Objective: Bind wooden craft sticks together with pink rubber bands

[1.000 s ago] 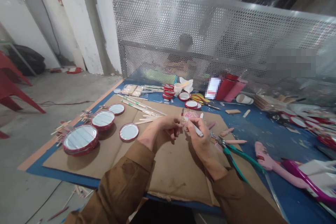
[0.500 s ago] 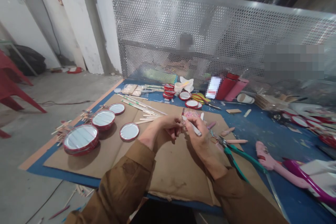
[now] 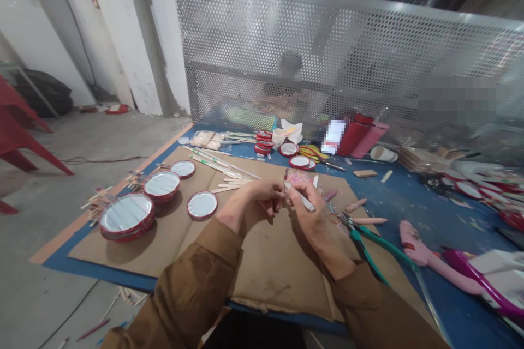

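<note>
My right hand [image 3: 310, 212] grips a slim white stick-like tool [image 3: 303, 200], its blunt end pointing toward me and its far end close to my other hand. With fingers curled together, my left hand [image 3: 268, 196] is raised over the cardboard sheet [image 3: 262, 262]; whatever it pinches is hidden or too small to name. Just beyond both hands lies a pink patterned piece [image 3: 298, 175], partly covered by them. To the left of my left hand rests a round white disc with a red rim [image 3: 202, 205]. Pliers with teal handles [image 3: 364, 242] lie right of my right hand.
Red-rimmed round drum-like pieces [image 3: 126, 214] with sticks stand at the left. Flat wooden sticks [image 3: 231, 184] lie behind my left hand. A pink glue gun [image 3: 417, 248] is at the right. A red bottle [image 3: 355, 135] stands before a perforated metal panel [image 3: 254, 38].
My hands hold almost the same pose, with the white tool shifted very slightly. The objects on the table stay where they were.
</note>
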`<state>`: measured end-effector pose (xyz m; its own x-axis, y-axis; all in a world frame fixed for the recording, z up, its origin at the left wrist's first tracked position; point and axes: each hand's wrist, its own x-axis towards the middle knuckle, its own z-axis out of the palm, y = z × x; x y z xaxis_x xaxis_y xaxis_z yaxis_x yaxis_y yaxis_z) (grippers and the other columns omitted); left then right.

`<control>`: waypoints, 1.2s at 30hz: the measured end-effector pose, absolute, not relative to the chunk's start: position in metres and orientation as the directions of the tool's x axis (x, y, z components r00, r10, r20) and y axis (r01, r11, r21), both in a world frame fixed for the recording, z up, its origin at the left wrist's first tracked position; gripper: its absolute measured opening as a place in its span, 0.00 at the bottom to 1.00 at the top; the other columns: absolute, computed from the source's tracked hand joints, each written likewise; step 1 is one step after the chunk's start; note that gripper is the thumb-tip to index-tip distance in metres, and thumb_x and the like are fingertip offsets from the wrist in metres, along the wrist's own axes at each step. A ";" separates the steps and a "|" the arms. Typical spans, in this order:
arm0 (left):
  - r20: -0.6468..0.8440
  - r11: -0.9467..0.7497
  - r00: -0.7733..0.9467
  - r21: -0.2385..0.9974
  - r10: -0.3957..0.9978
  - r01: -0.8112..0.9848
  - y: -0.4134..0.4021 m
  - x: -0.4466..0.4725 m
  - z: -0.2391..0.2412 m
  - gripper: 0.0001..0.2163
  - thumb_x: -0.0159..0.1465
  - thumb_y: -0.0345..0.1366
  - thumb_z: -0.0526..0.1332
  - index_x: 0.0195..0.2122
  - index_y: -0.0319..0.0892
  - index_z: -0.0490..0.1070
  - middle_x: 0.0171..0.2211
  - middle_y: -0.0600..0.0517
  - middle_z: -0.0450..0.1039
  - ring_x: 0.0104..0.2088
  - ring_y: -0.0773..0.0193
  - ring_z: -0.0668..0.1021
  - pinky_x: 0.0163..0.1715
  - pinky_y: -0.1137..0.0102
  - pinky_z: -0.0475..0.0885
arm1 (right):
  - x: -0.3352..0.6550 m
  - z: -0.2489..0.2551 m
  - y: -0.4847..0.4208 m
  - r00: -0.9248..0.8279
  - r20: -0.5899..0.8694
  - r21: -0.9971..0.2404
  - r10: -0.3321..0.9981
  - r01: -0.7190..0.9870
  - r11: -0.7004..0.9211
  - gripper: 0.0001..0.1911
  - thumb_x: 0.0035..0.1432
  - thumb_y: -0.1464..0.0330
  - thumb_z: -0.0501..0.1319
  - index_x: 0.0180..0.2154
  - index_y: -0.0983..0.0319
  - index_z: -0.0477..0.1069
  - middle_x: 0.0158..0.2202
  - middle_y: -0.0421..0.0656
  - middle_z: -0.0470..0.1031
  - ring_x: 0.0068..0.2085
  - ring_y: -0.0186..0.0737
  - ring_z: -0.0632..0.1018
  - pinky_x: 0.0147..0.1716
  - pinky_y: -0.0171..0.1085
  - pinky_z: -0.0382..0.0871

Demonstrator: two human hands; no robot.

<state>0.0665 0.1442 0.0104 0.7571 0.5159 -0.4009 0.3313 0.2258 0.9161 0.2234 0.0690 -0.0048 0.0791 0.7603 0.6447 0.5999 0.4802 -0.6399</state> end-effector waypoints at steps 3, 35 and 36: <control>-0.388 0.210 0.763 0.922 0.518 0.326 0.144 0.065 0.010 0.06 0.70 0.31 0.59 0.33 0.39 0.69 0.18 0.55 0.72 0.17 0.64 0.77 0.23 0.69 0.77 | 0.223 -0.004 0.069 0.094 0.648 -0.644 0.756 0.597 0.477 0.10 0.64 0.59 0.58 0.34 0.56 0.70 0.31 0.42 0.78 0.34 0.43 0.77 0.38 0.41 0.74; -0.385 0.216 0.773 0.923 0.504 0.319 0.149 0.065 0.004 0.06 0.68 0.31 0.60 0.33 0.39 0.68 0.19 0.54 0.73 0.17 0.64 0.77 0.23 0.69 0.78 | 0.226 -0.004 0.070 0.068 0.656 -0.639 0.751 0.579 0.506 0.08 0.64 0.60 0.59 0.35 0.57 0.70 0.31 0.42 0.77 0.33 0.43 0.77 0.38 0.41 0.72; -0.386 0.220 0.774 0.922 0.501 0.318 0.149 0.065 0.004 0.06 0.68 0.32 0.60 0.33 0.39 0.68 0.19 0.54 0.73 0.17 0.65 0.77 0.23 0.68 0.79 | 0.226 -0.003 0.070 0.064 0.658 -0.635 0.750 0.582 0.508 0.08 0.64 0.61 0.60 0.34 0.57 0.70 0.30 0.42 0.77 0.33 0.43 0.76 0.37 0.41 0.72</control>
<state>0.0655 0.1488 0.0036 0.7743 0.5014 -0.3861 0.3176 0.2198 0.9224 0.2259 0.0698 -0.0033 0.0638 0.7504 0.6579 0.5819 0.5076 -0.6354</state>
